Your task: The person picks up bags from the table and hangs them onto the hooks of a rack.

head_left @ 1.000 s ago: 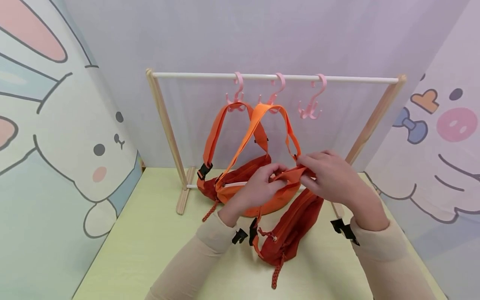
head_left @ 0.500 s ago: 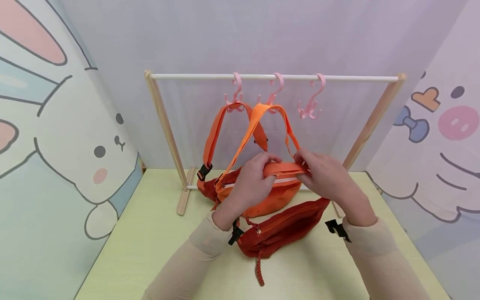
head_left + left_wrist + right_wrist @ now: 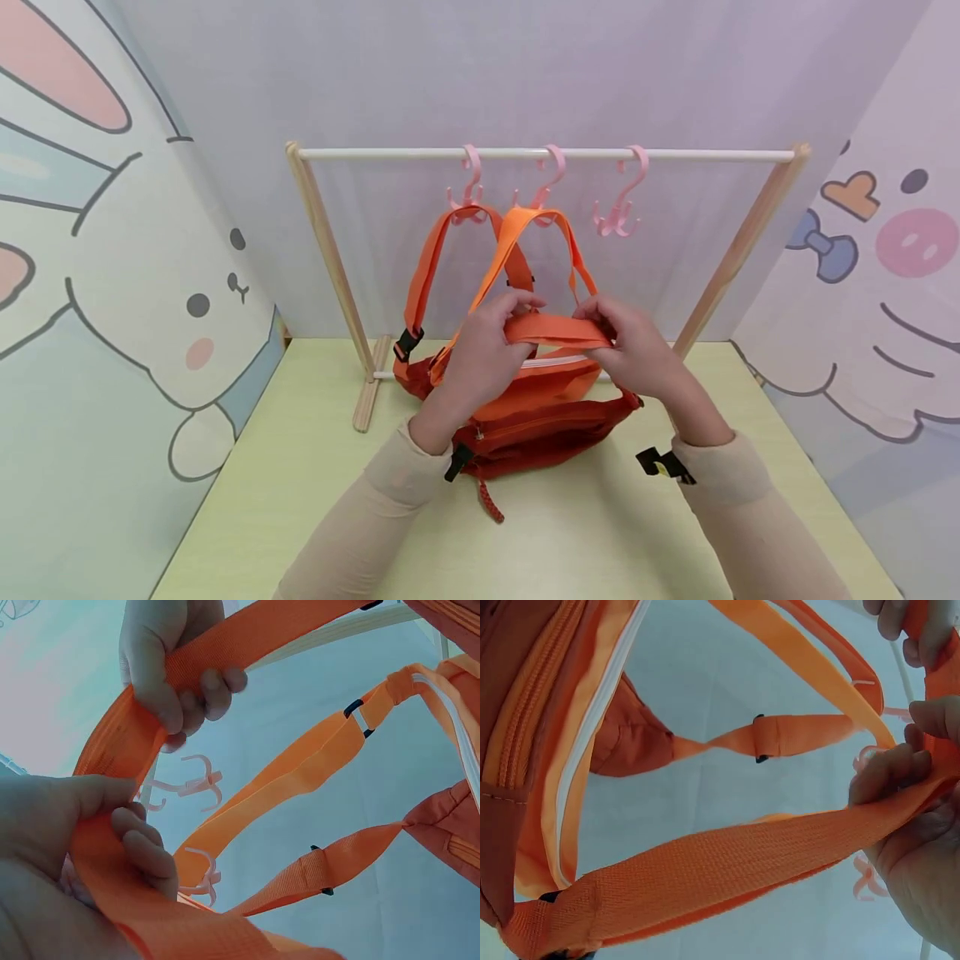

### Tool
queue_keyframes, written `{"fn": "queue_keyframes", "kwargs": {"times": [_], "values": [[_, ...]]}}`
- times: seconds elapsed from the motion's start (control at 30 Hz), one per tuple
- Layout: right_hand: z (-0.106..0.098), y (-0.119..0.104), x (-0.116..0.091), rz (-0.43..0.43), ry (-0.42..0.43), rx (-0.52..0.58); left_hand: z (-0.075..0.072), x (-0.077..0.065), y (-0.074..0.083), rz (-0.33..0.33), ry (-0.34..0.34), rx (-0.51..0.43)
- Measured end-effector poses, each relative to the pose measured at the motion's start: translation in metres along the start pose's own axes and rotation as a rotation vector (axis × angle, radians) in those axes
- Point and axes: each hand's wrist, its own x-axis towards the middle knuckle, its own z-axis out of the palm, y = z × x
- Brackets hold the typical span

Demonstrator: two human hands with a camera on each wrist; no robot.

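Both hands grip the orange strap of a dark red waist bag, which hangs below them roughly level. My left hand pinches the strap's left part between thumb and fingers. A short stretch away, my right hand pinches its right part. In the left wrist view the strap curves through both hands. The right wrist view shows the strap running to the bag's end. Right behind hangs a bright orange waist bag with a white zip, partly covered by the hands and the held bag.
A wooden rack with a white rail carries several-pronged pink hooks. Another dark red bag hangs at the left by its orange strap. The pale green tabletop lies below, between cartoon-printed walls.
The held dark red bag has swung from steeply tilted to nearly level and moved up and left, closer to the hanging orange bag. Both hands shifted slightly left, the strap now straighter between them.
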Motion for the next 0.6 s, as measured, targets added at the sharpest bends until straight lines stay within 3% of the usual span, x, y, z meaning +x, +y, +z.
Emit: {"fn": "queue_keyframes", "kwargs": {"times": [0.2,0.6], "values": [[0.002,-0.005,0.0,0.075,0.003,0.056,-0.004,0.002,-0.003,0.061,0.013,0.065],[-0.009,-0.01,-0.001,0.059,-0.031,0.014,-0.011,0.004,-0.009,0.205,-0.053,0.34]]}}
